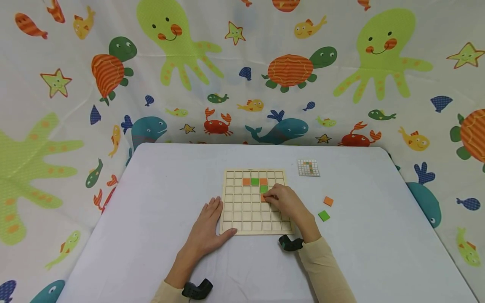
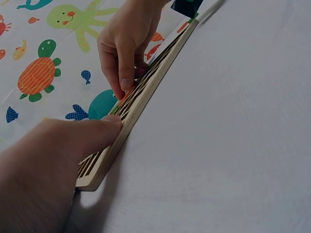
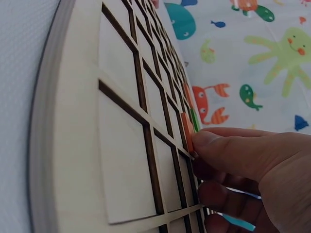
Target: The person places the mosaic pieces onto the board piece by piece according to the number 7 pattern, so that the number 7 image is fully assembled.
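Even light brightens the white tablecloth in the head view; both wrist views are dimmer. A soft-edged shadow falls beside the wooden grid board in the left wrist view.

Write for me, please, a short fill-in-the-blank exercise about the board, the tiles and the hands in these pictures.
1. The right hand pinches a tile coloured ____.
2. In the head view, the middle tile of the three-tile row on the board is ____.
3. In that view, the loose orange tile and loose green tile lie to the board's ____.
4. The thumb on the board's near edge belongs to the ____ hand.

Missing words: orange; green; right; left.
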`<state>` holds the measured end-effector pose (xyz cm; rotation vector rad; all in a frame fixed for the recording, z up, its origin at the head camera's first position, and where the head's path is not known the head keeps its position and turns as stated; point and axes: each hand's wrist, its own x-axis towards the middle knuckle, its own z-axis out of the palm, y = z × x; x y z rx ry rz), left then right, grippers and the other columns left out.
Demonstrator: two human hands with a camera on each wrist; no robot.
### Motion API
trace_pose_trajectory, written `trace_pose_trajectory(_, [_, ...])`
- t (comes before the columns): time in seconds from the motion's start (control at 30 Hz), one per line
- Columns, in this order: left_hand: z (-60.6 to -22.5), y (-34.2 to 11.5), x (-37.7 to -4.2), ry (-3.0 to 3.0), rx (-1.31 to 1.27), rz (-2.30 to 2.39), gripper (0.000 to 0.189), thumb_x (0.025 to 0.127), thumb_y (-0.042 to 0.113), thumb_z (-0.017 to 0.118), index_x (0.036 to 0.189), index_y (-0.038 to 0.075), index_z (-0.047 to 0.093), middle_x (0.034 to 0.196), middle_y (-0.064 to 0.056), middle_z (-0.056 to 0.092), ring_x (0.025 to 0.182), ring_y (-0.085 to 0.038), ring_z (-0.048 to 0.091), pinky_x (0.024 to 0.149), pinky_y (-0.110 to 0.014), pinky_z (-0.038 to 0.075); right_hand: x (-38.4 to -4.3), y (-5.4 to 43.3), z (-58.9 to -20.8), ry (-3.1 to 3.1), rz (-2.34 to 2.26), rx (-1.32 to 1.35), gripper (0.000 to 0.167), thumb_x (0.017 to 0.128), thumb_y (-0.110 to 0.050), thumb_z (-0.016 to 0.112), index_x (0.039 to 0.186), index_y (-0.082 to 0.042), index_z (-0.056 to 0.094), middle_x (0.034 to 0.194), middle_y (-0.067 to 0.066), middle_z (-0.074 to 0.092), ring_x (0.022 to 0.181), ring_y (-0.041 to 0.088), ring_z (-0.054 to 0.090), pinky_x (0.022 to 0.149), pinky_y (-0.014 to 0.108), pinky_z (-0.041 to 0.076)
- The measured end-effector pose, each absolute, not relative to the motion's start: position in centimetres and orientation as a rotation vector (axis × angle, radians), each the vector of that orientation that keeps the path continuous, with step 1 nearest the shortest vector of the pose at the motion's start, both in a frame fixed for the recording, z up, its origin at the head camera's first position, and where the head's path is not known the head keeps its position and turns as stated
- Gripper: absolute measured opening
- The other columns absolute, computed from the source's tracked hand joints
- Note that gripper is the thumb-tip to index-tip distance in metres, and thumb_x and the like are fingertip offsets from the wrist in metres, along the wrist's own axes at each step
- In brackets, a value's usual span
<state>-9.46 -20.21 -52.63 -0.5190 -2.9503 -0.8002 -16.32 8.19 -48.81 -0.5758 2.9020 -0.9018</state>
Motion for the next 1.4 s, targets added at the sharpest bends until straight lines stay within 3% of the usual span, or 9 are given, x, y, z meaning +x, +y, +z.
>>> trace_pose_trajectory(0.33, [-52.5, -20.2, -9.4, -2.952, -0.525, -0.804, 0.096, 0.084, 0.058, 0.068, 0.151, -0.004, 0.038, 0.162, -0.017, 0.033, 0.154, -0.032, 0.027, 0.127, -0.046, 0.024, -16.2, 8.2, -48.2, 2.896, -0.871, -0.497, 0.014, 0.092, -0.019, 0.072, 0.104, -0.013, 0.079, 0.100, 0.001, 0.073, 0.091, 0.016, 0.065, 0.083, 0.036, 0.057])
trace_pose_trajectory(0.53, [-52.6, -20.1, -9.4, -2.958, -0.522, -0.786, 0.096, 0.084, 0.059, 0.067, 0.151, -0.004, 0.039, 0.162, -0.018, 0.034, 0.153, -0.032, 0.027, 0.126, -0.047, 0.025, -16.2, 8.3, -47.9, 2.885, -0.856, -0.414, 0.016, 0.093, -0.022, 0.072, 0.105, -0.012, 0.077, 0.095, -0.001, 0.070, 0.083, 0.012, 0.058, 0.079, 0.033, 0.054])
trace_pose_trajectory(0.87, [-52.6, -20.0, -9.3, -2.960, -0.519, -0.785, 0.096, 0.084, 0.058, 0.068, 0.151, -0.005, 0.038, 0.162, -0.018, 0.034, 0.153, -0.032, 0.027, 0.126, -0.047, 0.025, -15.9, 8.7, -47.5, 2.879, -0.902, -0.400, 0.018, 0.092, -0.022, 0.072, 0.105, -0.010, 0.072, 0.093, 0.001, 0.067, 0.083, 0.014, 0.058, 0.074, 0.029, 0.052])
trace_pose_trajectory(1.4, [-52.8, -20.1, -9.4, -2.940, -0.516, -0.760, 0.095, 0.084, 0.058, 0.069, 0.150, -0.004, 0.040, 0.161, -0.018, 0.035, 0.153, -0.033, 0.029, 0.125, -0.048, 0.027, -15.3, 10.0, -46.9, 2.906, -0.903, -0.355, 0.025, 0.092, -0.024, 0.071, 0.111, -0.008, 0.070, 0.100, 0.003, 0.066, 0.089, 0.018, 0.058, 0.079, 0.033, 0.055])
